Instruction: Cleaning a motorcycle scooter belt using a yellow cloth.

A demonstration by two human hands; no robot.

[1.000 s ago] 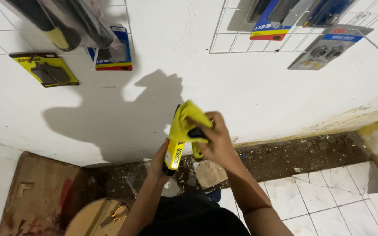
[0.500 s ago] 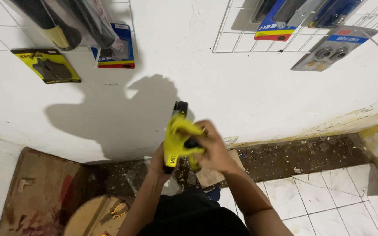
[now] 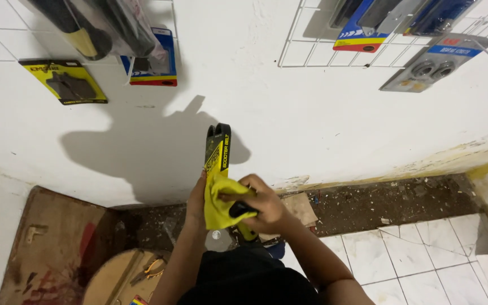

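My left hand (image 3: 197,199) holds a long, flat black-and-yellow packaged belt (image 3: 217,148) upright in front of the white wall. My right hand (image 3: 262,204) presses a crumpled yellow cloth (image 3: 220,202) against the lower part of that package. The package's black top end sticks up above both hands. Its lower end is hidden behind the cloth and my fingers.
Carded spare parts hang on wire grids (image 3: 306,39) on the white wall, including a yellow card (image 3: 63,82) at left and a grey card (image 3: 437,63) at right. Below are a brown wooden board (image 3: 52,237), a round wooden stool top with pliers (image 3: 148,266), dirt-strewn ground and white floor tiles (image 3: 402,254).
The yellow cloth has slid down from the package's top to its lower part, uncovering the black-and-yellow upper end. Both hands have dropped slightly lower.
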